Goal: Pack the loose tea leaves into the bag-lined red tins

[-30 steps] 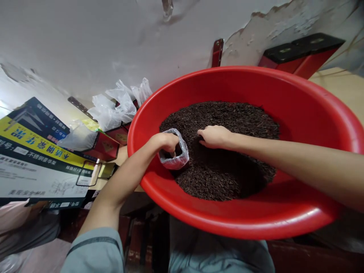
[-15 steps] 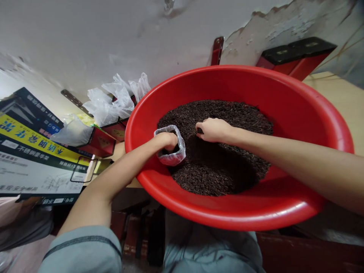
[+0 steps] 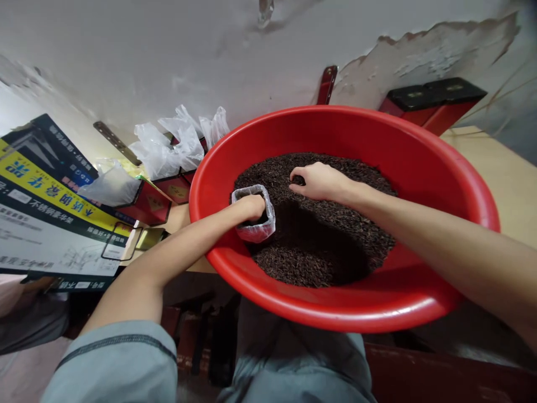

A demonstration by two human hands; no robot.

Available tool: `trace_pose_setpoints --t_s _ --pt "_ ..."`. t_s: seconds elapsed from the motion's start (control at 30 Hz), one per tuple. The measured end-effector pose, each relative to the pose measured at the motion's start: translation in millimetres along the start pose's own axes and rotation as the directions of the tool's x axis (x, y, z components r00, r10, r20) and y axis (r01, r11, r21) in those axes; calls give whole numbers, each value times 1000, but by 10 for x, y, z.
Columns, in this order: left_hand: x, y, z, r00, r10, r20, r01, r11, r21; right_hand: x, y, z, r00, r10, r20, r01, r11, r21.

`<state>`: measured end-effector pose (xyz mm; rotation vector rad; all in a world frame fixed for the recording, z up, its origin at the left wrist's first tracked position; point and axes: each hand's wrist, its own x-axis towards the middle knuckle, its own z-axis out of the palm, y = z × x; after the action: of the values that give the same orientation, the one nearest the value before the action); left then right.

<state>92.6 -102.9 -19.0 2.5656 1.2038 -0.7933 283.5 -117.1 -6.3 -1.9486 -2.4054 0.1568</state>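
Observation:
A wide red basin [image 3: 436, 184] holds a spread of dark, thin dried leaves [image 3: 293, 263]. At its left inner side stands a small box lined with clear plastic [image 3: 259, 230]. My left hand [image 3: 253, 207] reaches into the mouth of this box; its fingertips are hidden inside. Over the leaves, right of the box, hovers my right hand [image 3: 316, 180], with thumb and fingers curved apart and no leaves visible between them.
Left of the basin are red boxes [image 3: 151, 204] with clear plastic bags [image 3: 153, 151] and a large printed carton [image 3: 62, 224]. Behind the basin at right stand two black-topped red boxes [image 3: 436, 98] on a pale table [image 3: 499, 162].
My right hand has risen a little from the leaves and its fingers have opened. My left hand remains in the lined box. The whole view has shifted slightly.

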Motion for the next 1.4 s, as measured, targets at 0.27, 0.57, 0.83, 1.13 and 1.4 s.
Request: trace_pose_setpoints --t_s 0.27,0.57,0.83,1.13,1.4 --pt "-279 -38 -233 996 33 83 -43 992 118 30 90 1 990 -11 -143 43 973 225" --pt "-464 -617 -383 827 -220 -518 -131 819 -558 -10 -145 31 964 167 -206 105 470 876" --pt "-234 -868 -266 746 -416 -519 -69 728 -683 168 -985 140 935 146 -323 308 116 944" --pt "-196 -933 -215 734 -393 -554 -42 788 -615 135 -1179 343 907 69 -415 381 286 879" --pt "-176 -944 -223 729 -368 -577 -48 814 -579 114 -1182 310 939 -11 -343 334 250 909"
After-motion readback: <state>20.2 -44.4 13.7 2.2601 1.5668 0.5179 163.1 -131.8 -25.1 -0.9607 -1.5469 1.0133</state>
